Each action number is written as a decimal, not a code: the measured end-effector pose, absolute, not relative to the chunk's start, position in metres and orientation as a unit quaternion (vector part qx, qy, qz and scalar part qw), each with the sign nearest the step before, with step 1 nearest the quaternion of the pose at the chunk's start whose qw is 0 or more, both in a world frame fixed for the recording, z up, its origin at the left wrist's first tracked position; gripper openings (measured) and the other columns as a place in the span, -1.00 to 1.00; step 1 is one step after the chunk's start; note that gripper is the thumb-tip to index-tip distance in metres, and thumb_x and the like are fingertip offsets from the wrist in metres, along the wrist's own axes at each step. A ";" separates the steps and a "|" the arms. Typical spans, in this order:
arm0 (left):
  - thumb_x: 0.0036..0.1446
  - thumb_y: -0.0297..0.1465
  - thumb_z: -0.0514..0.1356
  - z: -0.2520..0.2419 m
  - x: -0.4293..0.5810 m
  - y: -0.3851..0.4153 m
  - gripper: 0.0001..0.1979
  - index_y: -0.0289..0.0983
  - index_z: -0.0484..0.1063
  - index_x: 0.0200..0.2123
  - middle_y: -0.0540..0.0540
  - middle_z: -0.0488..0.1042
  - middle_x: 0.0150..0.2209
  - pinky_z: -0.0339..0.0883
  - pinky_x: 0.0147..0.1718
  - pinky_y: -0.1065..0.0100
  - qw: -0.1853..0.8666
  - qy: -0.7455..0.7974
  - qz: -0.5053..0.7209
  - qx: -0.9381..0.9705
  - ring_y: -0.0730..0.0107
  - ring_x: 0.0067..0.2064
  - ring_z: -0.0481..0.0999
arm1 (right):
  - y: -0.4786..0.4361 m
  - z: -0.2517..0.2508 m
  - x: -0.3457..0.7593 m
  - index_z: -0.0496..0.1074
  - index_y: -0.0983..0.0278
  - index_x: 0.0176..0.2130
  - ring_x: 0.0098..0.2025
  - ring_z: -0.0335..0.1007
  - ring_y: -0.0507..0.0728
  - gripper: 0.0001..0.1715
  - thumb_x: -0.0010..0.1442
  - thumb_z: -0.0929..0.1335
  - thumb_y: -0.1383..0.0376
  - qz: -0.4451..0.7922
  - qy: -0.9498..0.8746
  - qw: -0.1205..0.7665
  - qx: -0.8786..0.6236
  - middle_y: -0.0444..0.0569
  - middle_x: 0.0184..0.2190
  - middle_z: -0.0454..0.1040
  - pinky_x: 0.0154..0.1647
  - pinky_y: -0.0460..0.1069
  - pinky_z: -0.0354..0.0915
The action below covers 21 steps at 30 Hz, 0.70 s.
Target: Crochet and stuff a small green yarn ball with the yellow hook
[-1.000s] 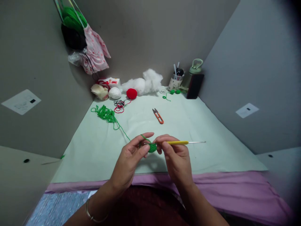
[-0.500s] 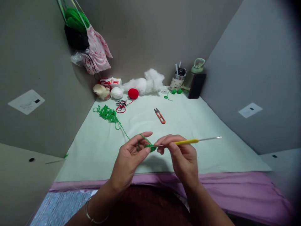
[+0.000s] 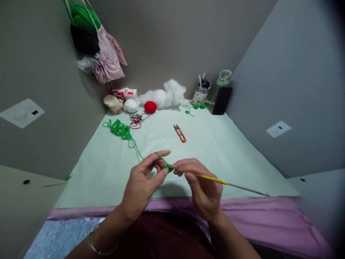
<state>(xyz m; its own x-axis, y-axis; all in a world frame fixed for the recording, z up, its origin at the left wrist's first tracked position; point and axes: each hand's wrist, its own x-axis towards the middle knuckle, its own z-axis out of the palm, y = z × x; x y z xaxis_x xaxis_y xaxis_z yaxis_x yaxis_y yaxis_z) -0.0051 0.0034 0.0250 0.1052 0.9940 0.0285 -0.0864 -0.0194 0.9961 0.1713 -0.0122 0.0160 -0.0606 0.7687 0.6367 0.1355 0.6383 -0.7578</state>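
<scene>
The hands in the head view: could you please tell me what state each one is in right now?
Left hand: closed, pinching the small green yarn piece.
Right hand: closed, holding the yellow-handled hook.

I can read no words or numbers here. On the left wall, the white paper carries faint lines too blurred for me to make out; at the far left, red marks on the white box are equally illegible.
</scene>
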 end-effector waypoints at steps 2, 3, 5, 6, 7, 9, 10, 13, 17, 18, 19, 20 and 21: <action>0.17 -0.42 0.38 0.025 -0.005 0.003 -0.69 -0.14 0.69 0.00 0.01 0.52 -0.32 0.39 -0.10 0.38 0.512 0.448 0.508 0.528 0.41 -0.25 0.50 | -0.012 0.019 0.172 0.56 0.19 -0.07 -0.11 0.62 0.18 -0.76 0.45 0.31 0.43 0.244 -0.703 0.580 -0.331 0.03 -0.20 0.66 -0.10 0.11 0.56; 0.17 -0.43 0.38 0.026 -0.004 0.003 -0.70 -0.13 0.69 -0.01 0.02 0.50 -0.33 0.39 -0.11 0.39 0.492 0.451 0.513 0.540 0.43 -0.27 0.49 | -0.012 0.020 0.172 0.56 0.20 -0.06 -0.12 0.62 0.17 -0.75 0.44 0.31 0.45 0.224 -0.717 0.573 -0.327 0.04 -0.21 0.66 -0.11 0.10 0.57; 0.16 -0.46 0.38 0.027 -0.003 0.003 -0.70 -0.14 0.70 -0.03 0.03 0.48 -0.36 0.39 -0.15 0.39 0.447 0.455 0.528 0.560 0.45 -0.32 0.46 | -0.013 0.017 0.170 0.54 0.19 -0.01 -0.13 0.64 0.18 -0.71 0.42 0.31 0.47 0.161 -0.746 0.559 -0.325 0.07 -0.19 0.67 -0.15 0.08 0.58; 0.15 -0.47 0.38 0.028 -0.003 0.003 -0.70 -0.14 0.70 -0.04 0.03 0.48 -0.37 0.39 -0.17 0.39 0.428 0.456 0.535 0.568 0.45 -0.34 0.45 | -0.013 0.014 0.169 0.53 0.18 0.03 -0.13 0.64 0.18 -0.68 0.41 0.32 0.48 0.119 -0.758 0.552 -0.327 0.10 -0.16 0.68 -0.18 0.07 0.59; 0.15 -0.48 0.37 0.028 -0.003 0.003 -0.70 -0.14 0.71 -0.04 0.03 0.49 -0.37 0.40 -0.19 0.38 0.413 0.456 0.542 0.573 0.45 -0.36 0.44 | -0.014 0.010 0.168 0.52 0.17 0.07 -0.13 0.64 0.19 -0.64 0.39 0.33 0.48 0.076 -0.765 0.548 -0.331 0.11 -0.12 0.68 -0.20 0.07 0.60; 0.16 -0.48 0.37 0.028 -0.003 0.003 -0.74 -0.15 0.71 -0.08 0.00 0.54 -0.34 0.40 -0.21 0.37 0.395 0.455 0.548 0.581 0.44 -0.36 0.43 | -0.016 0.002 0.165 0.50 0.13 0.15 -0.11 0.65 0.19 -0.56 0.37 0.35 0.48 0.011 -0.770 0.539 -0.341 0.13 -0.07 0.68 -0.21 0.06 0.61; 0.16 -0.48 0.37 0.028 -0.003 0.003 -0.75 -0.16 0.71 -0.09 -0.01 0.56 -0.32 0.41 -0.21 0.37 0.389 0.455 0.549 0.584 0.44 -0.35 0.43 | -0.017 -0.002 0.165 0.49 0.12 0.18 -0.10 0.65 0.19 -0.52 0.36 0.36 0.49 -0.003 -0.769 0.539 -0.344 0.13 -0.05 0.68 -0.21 0.06 0.61; 0.17 -0.48 0.38 0.026 -0.002 0.002 -0.74 -0.15 0.71 -0.07 0.00 0.57 -0.33 0.41 -0.17 0.36 0.383 0.451 0.552 0.588 0.44 -0.35 0.42 | -0.019 -0.007 0.164 0.48 0.12 0.22 -0.05 0.65 0.19 -0.48 0.36 0.35 0.51 0.011 -0.761 0.551 -0.343 0.13 -0.02 0.67 -0.17 0.06 0.62; 0.11 -0.50 0.42 0.027 0.003 -0.002 -0.64 -0.15 0.69 -0.01 0.04 0.51 -0.36 0.41 -0.18 0.42 0.437 0.447 0.556 0.548 0.48 -0.35 0.41 | -0.016 -0.008 0.165 0.50 0.20 0.21 -0.04 0.64 0.17 -0.49 0.35 0.36 0.54 -0.006 -0.763 0.551 -0.338 0.14 -0.04 0.65 -0.14 0.03 0.61; 0.09 -0.49 0.43 0.027 0.004 -0.003 -0.59 -0.15 0.68 0.04 0.04 0.50 -0.35 0.40 -0.20 0.45 0.477 0.445 0.553 0.519 0.51 -0.35 0.40 | -0.016 -0.008 0.166 0.52 0.22 0.19 -0.04 0.64 0.18 -0.50 0.33 0.38 0.54 -0.032 -0.769 0.540 -0.341 0.13 -0.06 0.65 -0.12 0.03 0.60; 0.09 -0.47 0.45 0.027 0.005 -0.004 -0.54 -0.15 0.65 0.09 0.05 0.48 -0.34 0.39 -0.25 0.48 0.531 0.437 0.543 0.482 0.54 -0.38 0.38 | -0.016 -0.008 0.167 0.54 0.23 0.17 -0.05 0.64 0.18 -0.51 0.31 0.40 0.55 -0.061 -0.773 0.531 -0.343 0.12 -0.09 0.64 -0.10 0.02 0.60; 0.09 -0.43 0.46 0.028 0.006 -0.004 -0.49 -0.15 0.62 0.14 0.06 0.47 -0.35 0.37 -0.33 0.52 0.597 0.421 0.521 0.441 0.60 -0.44 0.33 | -0.016 -0.008 0.167 0.56 0.23 0.15 -0.07 0.64 0.18 -0.52 0.29 0.42 0.55 -0.089 -0.774 0.525 -0.343 0.09 -0.11 0.64 -0.09 0.02 0.60; 0.10 -0.39 0.47 0.028 0.005 -0.003 -0.46 -0.16 0.59 0.18 0.08 0.45 -0.37 0.33 -0.41 0.54 0.666 0.396 0.492 0.397 0.65 -0.51 0.24 | -0.016 -0.008 0.168 0.57 0.20 0.13 -0.08 0.63 0.17 -0.52 0.28 0.44 0.55 -0.104 -0.771 0.523 -0.347 0.06 -0.13 0.63 -0.09 0.02 0.59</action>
<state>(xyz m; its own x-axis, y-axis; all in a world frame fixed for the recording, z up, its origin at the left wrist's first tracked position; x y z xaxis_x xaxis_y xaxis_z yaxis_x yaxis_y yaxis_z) 0.0054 -0.0028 0.0280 0.2021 0.9696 -0.1378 -0.3402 0.2014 0.9185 0.1676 -0.0163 -0.0077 -0.2120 0.4258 0.8797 0.6436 0.7382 -0.2022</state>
